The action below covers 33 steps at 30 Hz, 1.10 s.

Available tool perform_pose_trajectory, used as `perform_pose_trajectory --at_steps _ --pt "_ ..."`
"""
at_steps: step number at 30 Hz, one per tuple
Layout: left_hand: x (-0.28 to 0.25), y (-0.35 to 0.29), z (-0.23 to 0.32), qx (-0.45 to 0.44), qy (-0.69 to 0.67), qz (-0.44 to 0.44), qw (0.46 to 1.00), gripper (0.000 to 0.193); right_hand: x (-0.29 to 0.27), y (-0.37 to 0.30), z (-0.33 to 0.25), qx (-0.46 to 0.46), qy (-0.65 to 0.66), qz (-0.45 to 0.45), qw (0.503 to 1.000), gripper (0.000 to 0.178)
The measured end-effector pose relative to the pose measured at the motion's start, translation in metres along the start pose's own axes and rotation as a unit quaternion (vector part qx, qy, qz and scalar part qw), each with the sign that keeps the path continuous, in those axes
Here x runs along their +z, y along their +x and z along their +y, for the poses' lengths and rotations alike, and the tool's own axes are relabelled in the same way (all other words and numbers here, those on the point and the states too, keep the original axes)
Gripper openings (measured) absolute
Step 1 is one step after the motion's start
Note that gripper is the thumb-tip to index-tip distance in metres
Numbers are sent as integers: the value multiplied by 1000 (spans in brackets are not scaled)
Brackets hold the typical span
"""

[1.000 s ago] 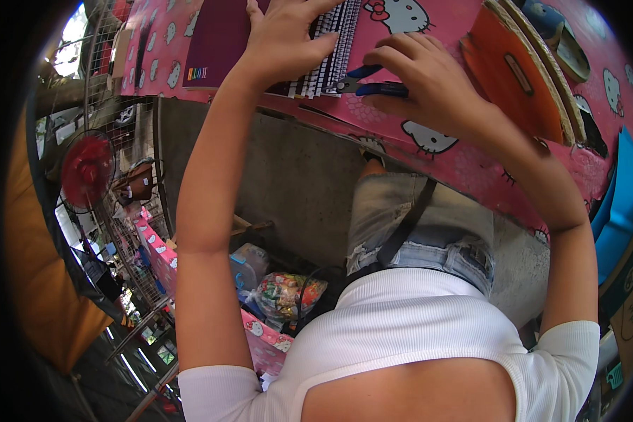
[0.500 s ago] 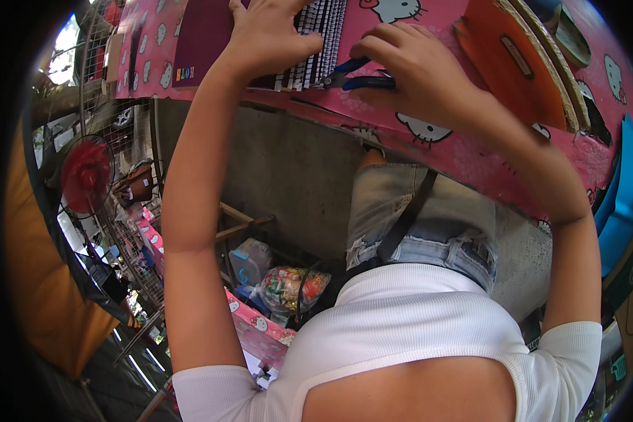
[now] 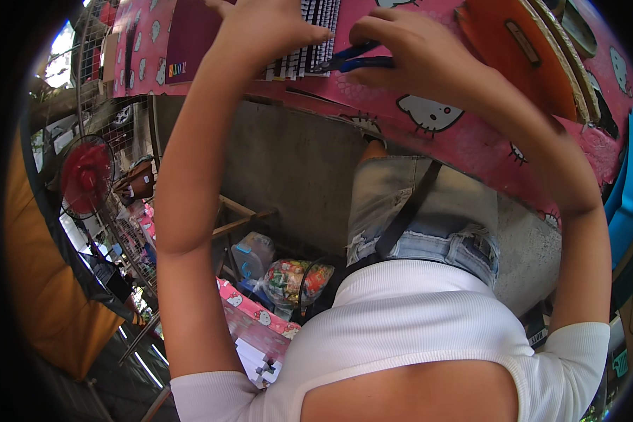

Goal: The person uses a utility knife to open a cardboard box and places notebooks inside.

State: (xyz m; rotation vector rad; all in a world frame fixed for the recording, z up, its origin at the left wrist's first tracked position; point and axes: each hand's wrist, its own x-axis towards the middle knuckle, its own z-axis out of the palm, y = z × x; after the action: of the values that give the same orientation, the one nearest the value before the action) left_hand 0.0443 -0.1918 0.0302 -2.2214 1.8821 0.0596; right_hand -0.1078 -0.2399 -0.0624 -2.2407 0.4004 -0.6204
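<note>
My right hand (image 3: 418, 53) grips a pair of pliers (image 3: 362, 65) with blue handles, its fingers wrapped round them. The handles are parted and the dark jaws point left, at the near edge of a row of black-and-white ridged strips (image 3: 320, 42). Whether the jaws touch the strips I cannot tell. Over the strips and a purple cover (image 3: 197, 39), my left hand (image 3: 267, 28) is spread, thumb stretched toward the pliers; its other fingertips are partly cut off by the upper edge.
The table has a pink cartoon-cat cover (image 3: 373, 95). An orange pouch-like piece (image 3: 510, 53) lies to the right, with a blue sheet (image 3: 629, 197) hanging past it. Below left are a red fan (image 3: 86, 176), a wooden frame (image 3: 239, 218) and a clear bag of colourful packets (image 3: 295, 281).
The view has shifted slightly, and the tabletop sits a little higher in it. My left hand has moved slightly up in the picture; the right hand still holds the pliers by the strips.
</note>
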Motion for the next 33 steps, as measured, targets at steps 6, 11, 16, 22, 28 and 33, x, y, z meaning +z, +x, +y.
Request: perform_pose_trajectory --at_steps 6,11,16,22,28,33 --pt "0 3 5 -51 -81 -50 994 82 4 -2 -4 -36 -94 -40 994 41" --pt "9 0 9 -12 -45 40 998 84 0 10 9 198 163 -174 951 45" --pt "4 3 11 -49 -49 7 998 84 -1 -8 14 -15 -24 -37 999 39" --pt "11 0 10 -19 -47 45 998 83 2 -3 9 -92 -104 14 990 30" --pt "10 -1 9 -21 -64 41 997 81 -26 15 -3 246 156 -260 921 31" --pt "6 -5 14 -20 -61 44 997 81 -8 -10 6 -145 -221 41 964 27"
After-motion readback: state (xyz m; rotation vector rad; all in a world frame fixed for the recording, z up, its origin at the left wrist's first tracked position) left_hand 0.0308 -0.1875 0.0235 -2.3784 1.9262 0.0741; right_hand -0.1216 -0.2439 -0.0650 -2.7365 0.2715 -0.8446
